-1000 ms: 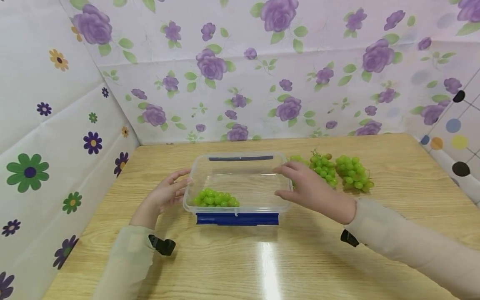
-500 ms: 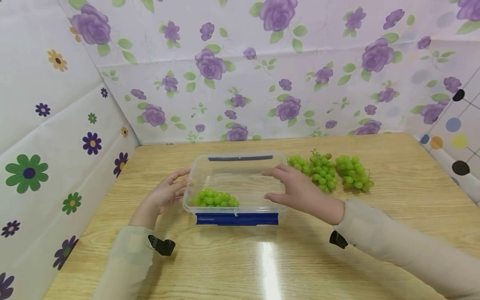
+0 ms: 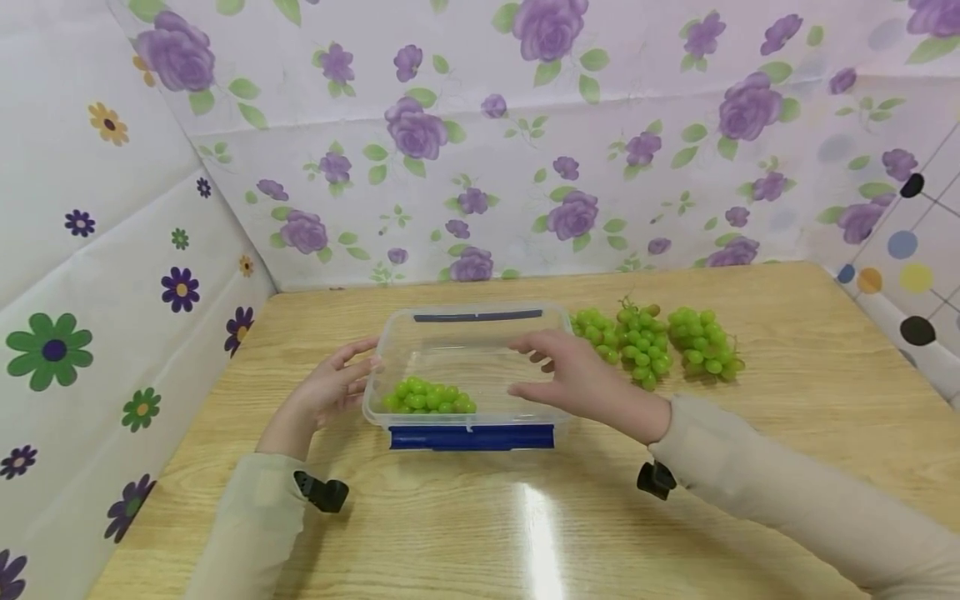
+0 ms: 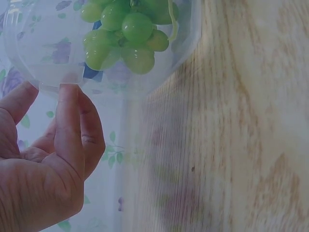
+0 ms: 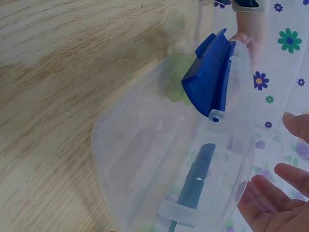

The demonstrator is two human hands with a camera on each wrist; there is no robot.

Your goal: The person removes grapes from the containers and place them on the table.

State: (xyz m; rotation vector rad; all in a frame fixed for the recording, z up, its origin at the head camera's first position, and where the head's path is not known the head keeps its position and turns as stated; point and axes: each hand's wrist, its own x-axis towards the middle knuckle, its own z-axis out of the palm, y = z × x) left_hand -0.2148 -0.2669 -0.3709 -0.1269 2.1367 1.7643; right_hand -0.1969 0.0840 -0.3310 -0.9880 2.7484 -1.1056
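A clear plastic food container (image 3: 480,429) with blue side latches stands lidless on the wooden table. Inside it, a bunch of green grapes (image 3: 429,397) lies at the front left. My left hand (image 3: 330,390) touches the container's left end with its fingertips; in the left wrist view, the left hand (image 4: 58,145) has its fingertips at the rim, below the grapes (image 4: 128,34). Over the container's right part hovers my right hand (image 3: 573,375), thumb and fingers spread apart with nothing between them. The right wrist view shows the right hand (image 5: 280,193) beyond the container's rim (image 5: 251,159).
Three more bunches of green grapes lie right of the container: a near one (image 3: 597,331), a middle one (image 3: 643,342) and a far-right one (image 3: 705,343). A flowered sheet (image 3: 450,150) backs the table (image 3: 420,525), and another covers the left side.
My right hand has moved left, from the container's right edge to over its inside. The left hand stays at the left end, and the grapes have not moved.
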